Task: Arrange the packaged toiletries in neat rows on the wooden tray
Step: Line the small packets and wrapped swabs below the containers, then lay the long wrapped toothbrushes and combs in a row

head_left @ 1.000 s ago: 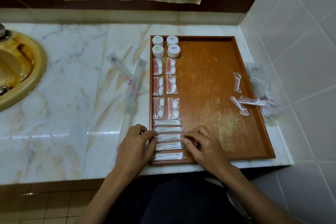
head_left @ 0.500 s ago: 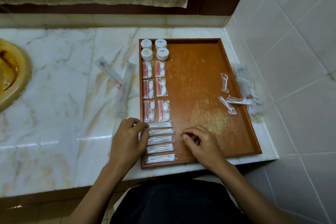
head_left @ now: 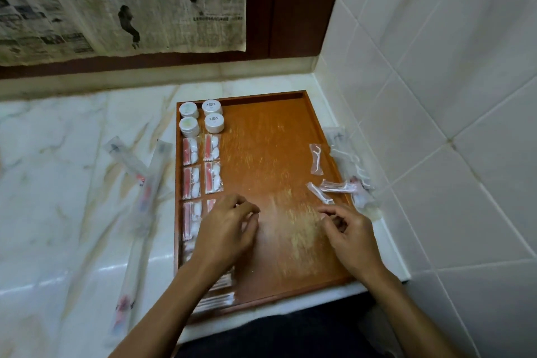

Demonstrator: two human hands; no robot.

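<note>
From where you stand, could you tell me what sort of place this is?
Most likely a bathroom vanity, perhaps in a hotel: a marble counter meets a white tiled wall, and a wooden tray holds packaged toiletries such as the small round jars.

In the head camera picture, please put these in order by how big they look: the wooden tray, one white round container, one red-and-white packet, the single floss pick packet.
1. Wooden tray
2. Red-and-white packet
3. Floss pick packet and white round container: they look alike, so I cannot rank them.

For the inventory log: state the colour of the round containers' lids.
White lids on the round containers, clearest in the head view.
</note>
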